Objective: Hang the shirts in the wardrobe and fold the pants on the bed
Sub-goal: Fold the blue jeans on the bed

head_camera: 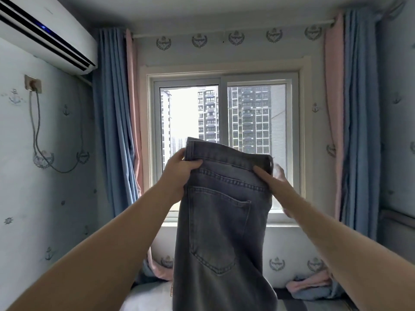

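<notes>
Both the left hand (179, 169) and right hand (272, 184) pinch the grey jeans (222, 221) by the waistband, legs hanging toward six o'clock over the bed (148, 297).

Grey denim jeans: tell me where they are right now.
In the head view the grey denim jeans hang centre frame before the window, waistband pinched between the left hand and right hand.

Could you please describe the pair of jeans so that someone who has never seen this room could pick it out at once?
Look at the window in the far wall, flanked by blue and pink curtains. Directly in front of it, the left hand and right hand hold up the jeans by the waistband. It is the only grey denim here, with a stitched back pocket facing the camera.
</notes>
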### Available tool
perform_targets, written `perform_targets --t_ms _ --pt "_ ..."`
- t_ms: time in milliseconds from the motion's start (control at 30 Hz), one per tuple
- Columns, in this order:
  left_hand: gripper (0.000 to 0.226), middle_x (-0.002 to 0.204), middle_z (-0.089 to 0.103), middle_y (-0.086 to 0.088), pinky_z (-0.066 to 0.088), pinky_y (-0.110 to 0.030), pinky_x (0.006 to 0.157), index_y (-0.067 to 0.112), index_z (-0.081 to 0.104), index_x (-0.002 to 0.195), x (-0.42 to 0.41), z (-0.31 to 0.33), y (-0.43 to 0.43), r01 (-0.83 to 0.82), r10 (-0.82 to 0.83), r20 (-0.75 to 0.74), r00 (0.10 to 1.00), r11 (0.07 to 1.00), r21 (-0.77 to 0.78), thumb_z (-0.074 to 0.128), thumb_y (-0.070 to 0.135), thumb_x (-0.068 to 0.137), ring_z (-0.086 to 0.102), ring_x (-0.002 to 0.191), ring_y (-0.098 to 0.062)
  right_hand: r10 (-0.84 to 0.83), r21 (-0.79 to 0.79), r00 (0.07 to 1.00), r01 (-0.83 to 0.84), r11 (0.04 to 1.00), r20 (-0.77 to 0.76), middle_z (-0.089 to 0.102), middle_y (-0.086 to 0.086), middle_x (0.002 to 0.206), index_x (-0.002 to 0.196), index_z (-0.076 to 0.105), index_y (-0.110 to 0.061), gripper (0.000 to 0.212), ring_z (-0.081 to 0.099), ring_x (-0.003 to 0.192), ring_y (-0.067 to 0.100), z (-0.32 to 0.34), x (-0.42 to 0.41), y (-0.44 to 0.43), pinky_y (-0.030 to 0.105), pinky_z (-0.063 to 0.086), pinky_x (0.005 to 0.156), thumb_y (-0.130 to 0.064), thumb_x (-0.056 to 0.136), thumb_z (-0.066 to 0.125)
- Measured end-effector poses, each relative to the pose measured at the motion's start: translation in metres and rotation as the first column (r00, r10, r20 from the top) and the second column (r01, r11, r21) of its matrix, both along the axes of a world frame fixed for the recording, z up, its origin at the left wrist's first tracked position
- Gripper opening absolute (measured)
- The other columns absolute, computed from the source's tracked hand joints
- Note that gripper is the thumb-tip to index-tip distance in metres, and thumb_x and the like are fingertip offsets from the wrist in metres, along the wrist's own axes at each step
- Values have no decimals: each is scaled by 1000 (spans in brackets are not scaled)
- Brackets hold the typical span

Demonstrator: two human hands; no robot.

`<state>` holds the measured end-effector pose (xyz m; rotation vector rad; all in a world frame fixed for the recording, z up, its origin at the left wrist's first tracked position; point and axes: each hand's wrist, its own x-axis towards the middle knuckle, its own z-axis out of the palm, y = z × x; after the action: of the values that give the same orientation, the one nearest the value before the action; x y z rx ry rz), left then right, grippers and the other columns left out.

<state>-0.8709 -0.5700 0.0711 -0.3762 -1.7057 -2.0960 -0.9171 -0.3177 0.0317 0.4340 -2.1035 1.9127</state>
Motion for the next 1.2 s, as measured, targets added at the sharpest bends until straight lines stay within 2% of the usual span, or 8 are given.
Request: perform_targets --t_ms 67,133,267,433,633,767,867,1200 --pt "34 99 78 -12 60 -43 71 18 70 113 -3 3 -11 18 -18 5 1000 1000 -8 65 -4 89 75 85 -33 397 -143 893 -373 917 211 65 3 135 132 64 -25 65 63 123 27 -17 2 -1 48 49 104 -62 79 70" --pt "34 101 78 -11 60 -43 73 19 71 114 -8 4 -24 22 -22 9 1000 999 -33 66 -3 89 75 88 -34 495 -199 829 -456 867 260 70 12 126 113 76 -15 36 69 112 31 -22 7 -15 42 59 87 -40 90 70" --pt "35 101 77 -12 60 -41 72 19 71 112 -8 7 -48 4 -4 -15 1000 998 -55 66 -5 87 75 89 -34 124 -197 990 -108 975 69 76 14 106 116 70 -3 34 74 94 30 4 14 -40 39 62 81 -21 88 75" --pt "27 100 76 -1 58 -37 83 29 69 99 24 28 -62 -241 204 -220 954 957 -162 69 4 88 72 94 -23 -139 -4 979 140 990 -149 75 -3 88 86 72 -22 9 68 82 16 57 56 -48 26 50 64 -30 87 77" --pt "15 99 67 12 48 -27 80 28 57 109 96 56 -72 -525 391 -448 804 821 -226 64 25 96 64 92 -6 -191 68 937 219 973 -291 70 -4 91 85 68 -27 10 62 82 13 103 141 -65 28 47 64 -33 91 71" --pt "16 96 63 16 42 -20 71 27 54 111 160 63 -75 -576 426 -488 762 791 -208 60 34 98 60 87 0 -215 59 912 250 966 -349 72 11 99 89 70 -15 15 65 92 26 117 206 -69 40 53 85 -29 94 67" --pt "20 99 62 16 40 -19 69 28 52 115 214 66 -73 -586 428 -497 755 781 -218 58 39 99 58 90 0 -233 55 901 271 961 -365 71 17 106 101 72 -5 24 64 102 34 121 256 -69 48 50 95 -27 96 63" --pt "29 100 60 8 39 -20 67 23 50 115 342 56 -80 -594 449 -427 785 741 -313 56 47 99 58 90 -4 -236 57 903 273 960 -359 70 18 103 101 69 -1 29 64 92 29 105 366 -73 47 51 90 -28 100 57"
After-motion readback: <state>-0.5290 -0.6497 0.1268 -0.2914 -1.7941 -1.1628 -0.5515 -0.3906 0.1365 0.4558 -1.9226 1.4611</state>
